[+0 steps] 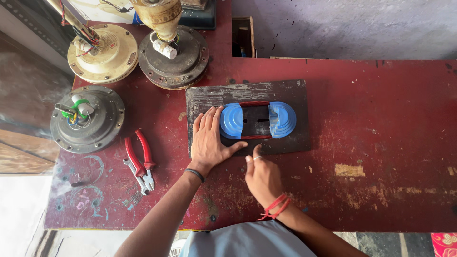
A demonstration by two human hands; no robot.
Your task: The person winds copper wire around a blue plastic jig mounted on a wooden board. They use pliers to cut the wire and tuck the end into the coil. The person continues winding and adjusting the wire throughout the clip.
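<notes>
A big red table [381,143] with worn paint filled most of the frame. At the far left, mid frame, sat a grey fan motor [87,119] w/ green & white bits on its shaft. Above it, in the upper left, was a cream fan motor [102,52] w/ red wires. Just right of that one, near the top, stood a dark fan motor [173,57] w/ a gold-brown cover on its stem.

Below the grey motor & a bit to the right lay red-handled pliers [140,162] on the table, handles pointing up, jaws down, near the left hand but not touching it.

Next came the left hand [208,140], in the middle of the frame. It lay flat, palm down, on a dark board [295,138]. Its fingers were close together & pointed up; the thumb stuck out to the right. The fingertips touched the left blue end of the coil former [257,120]. A black band was on that wrist.

The coil former sat in the middle of the dark board, just above frame center. It had 2 blue stepped round ends, left & right, w/ 2 thin red bars between them, top & bottom.

Right hand [262,178] was below the board, lower center. Its fingers were loosely curled; one finger w/ a ring reached up to the board's lower edge. It pinched nothing. Red thread was tied on that wrist.

Far right of the table was scratched & chipped.
</notes>
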